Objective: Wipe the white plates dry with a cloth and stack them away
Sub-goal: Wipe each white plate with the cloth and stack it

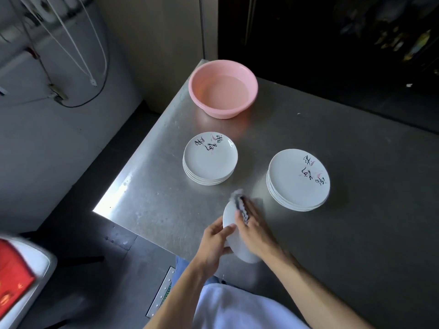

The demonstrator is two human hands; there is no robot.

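Here, held plate (245, 254): one, tilted over the table (356, 233) edge.
Left hand (216, 243): gripped its rim.
Right hand (254, 224): flat fingers pressed one cloth (241, 205) onto it.
Stacks: two, left stack (210, 160) and right stack (298, 179).
Basin (223, 89): one, pink.

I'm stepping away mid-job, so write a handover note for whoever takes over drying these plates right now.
Left hand: grips one white plate by its rim, tilted over the steel table.
Right hand: presses the cloth onto that plate, blurred.
Left stack and right stack sit beyond; the pink basin holds water.
Done: unclear which stack is dried.
Left: finish this plate, stack it, dry the rest.
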